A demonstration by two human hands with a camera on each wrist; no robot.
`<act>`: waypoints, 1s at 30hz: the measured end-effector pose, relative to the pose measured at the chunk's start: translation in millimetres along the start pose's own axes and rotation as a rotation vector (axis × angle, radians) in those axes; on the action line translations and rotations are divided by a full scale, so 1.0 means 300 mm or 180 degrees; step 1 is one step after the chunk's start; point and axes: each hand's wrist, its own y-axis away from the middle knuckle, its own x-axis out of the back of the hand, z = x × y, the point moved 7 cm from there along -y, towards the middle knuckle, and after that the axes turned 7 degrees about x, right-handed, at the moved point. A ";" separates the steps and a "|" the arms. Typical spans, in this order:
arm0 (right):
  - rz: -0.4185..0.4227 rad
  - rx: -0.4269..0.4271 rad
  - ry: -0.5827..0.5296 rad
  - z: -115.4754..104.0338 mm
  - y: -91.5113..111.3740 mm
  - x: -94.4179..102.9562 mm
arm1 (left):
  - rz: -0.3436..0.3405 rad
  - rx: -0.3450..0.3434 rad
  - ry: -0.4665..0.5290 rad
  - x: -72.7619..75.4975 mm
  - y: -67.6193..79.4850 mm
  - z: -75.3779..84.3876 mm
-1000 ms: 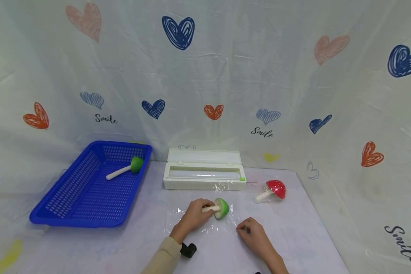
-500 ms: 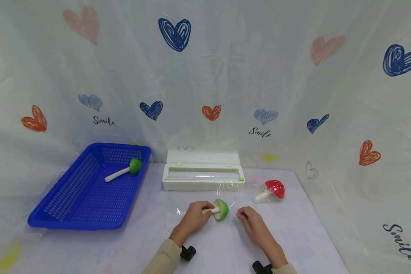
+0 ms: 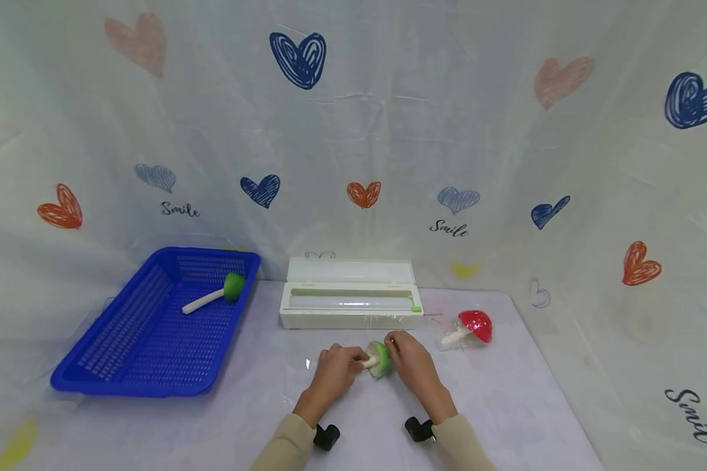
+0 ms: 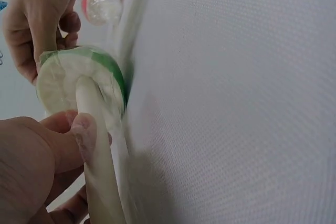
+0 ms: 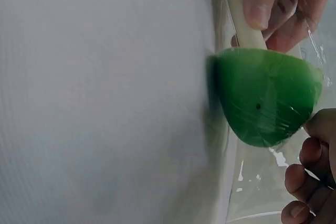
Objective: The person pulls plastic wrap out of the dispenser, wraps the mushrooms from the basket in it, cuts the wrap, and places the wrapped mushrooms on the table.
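A toy mushroom with a green cap (image 3: 378, 361) and white stem lies at the middle of the table, in front of the white dispenser. My left hand (image 3: 333, 374) pinches its stem (image 4: 101, 156) between thumb and fingers. Clear cling film (image 5: 247, 182) covers the cap in both wrist views, and a loose sheet shows faintly under the left hand. At the cap's right side, my right hand (image 3: 417, 367) pinches the film with curled fingers, against the cap's edge. Part of the cap is hidden behind those fingers in the head view.
An opened white cling film dispenser (image 3: 351, 319) stands at the back. A red-capped toy mushroom (image 3: 476, 325) in film lies at the right. The blue basket (image 3: 135, 386) at the left holds another green-capped mushroom (image 3: 234, 286). A heart-printed curtain (image 3: 400, 131) hangs behind.
My right hand has moved up and left, bringing the film's right side from the table onto the green cap. The left hand still holds the stem in nearly the same place.
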 end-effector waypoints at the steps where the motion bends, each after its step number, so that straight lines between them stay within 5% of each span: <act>1: 0.0023 -0.0042 -0.0080 0.000 0.003 -0.002 | 0.0007 -0.0014 -0.0011 -0.002 0.000 0.003; 7: 0.0240 -0.0060 -0.0453 -0.012 0.017 0.001 | 0.0155 -0.0087 -0.0121 0.015 0.005 0.020; 15: 0.0103 -0.0031 -0.0447 -0.038 0.044 -0.004 | 0.0365 -0.0165 -0.0080 0.051 0.033 0.005; 23: -0.0072 -0.0179 -0.0738 -0.053 0.023 -0.023 | 0.0231 0.0269 0.0428 0.154 0.130 -0.147; 30: -0.0036 -0.0151 -0.0754 -0.060 0.011 -0.006 | -0.0024 0.0396 0.0324 0.239 0.208 -0.247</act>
